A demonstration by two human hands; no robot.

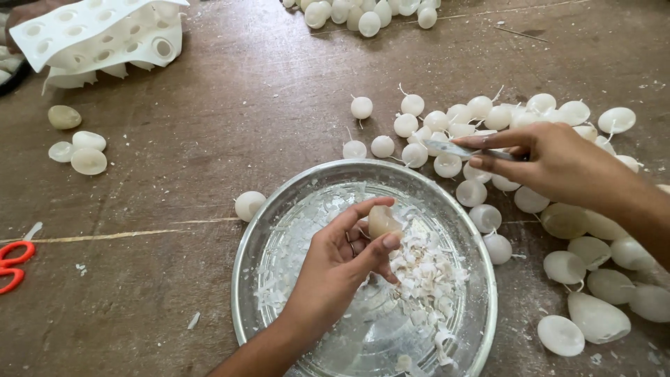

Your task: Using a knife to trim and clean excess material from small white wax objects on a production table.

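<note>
Wax shavings (426,272) (steel plate (246,251)), loose candles (488,115)

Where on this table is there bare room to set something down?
Bare wood lies between the white mould, the metal tray and the orange scissors. Right of the tray is crowded with wax pieces.

There is one round metal plate (246,279) and one pair of orange scissors (14,264). Four pale wax shapes (77,146) lie together at the left. One white mold tray (98,35) sits up top.
</note>
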